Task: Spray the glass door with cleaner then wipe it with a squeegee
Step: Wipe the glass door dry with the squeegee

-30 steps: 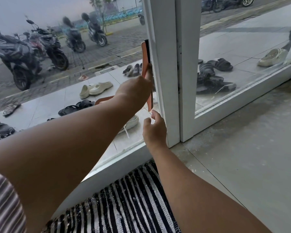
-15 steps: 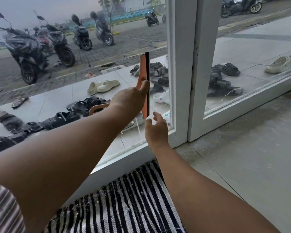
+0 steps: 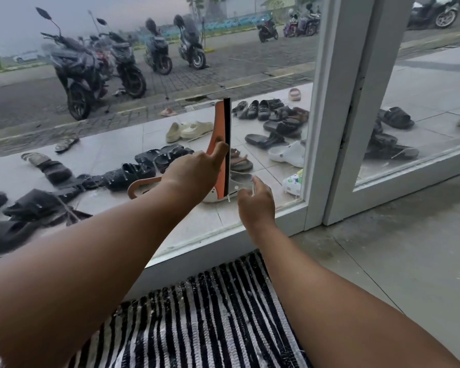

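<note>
Wipe step in hand, by judgement. Squeegee (image 3: 220, 123) upright on door (image 3: 271, 75) glass, frame centre. Left hand (image 3: 191, 176) grip clamped on it. Right hand (image 3: 255, 205) just beside blade foot, grip slack, empty. Droplets (image 3: 133, 168) left of blade. Next: flat blade, even pressure across wet glass.

Grey concrete floor (image 3: 409, 261), a black-and-white striped woven mat (image 3: 210, 314) flat on its left part.
</note>
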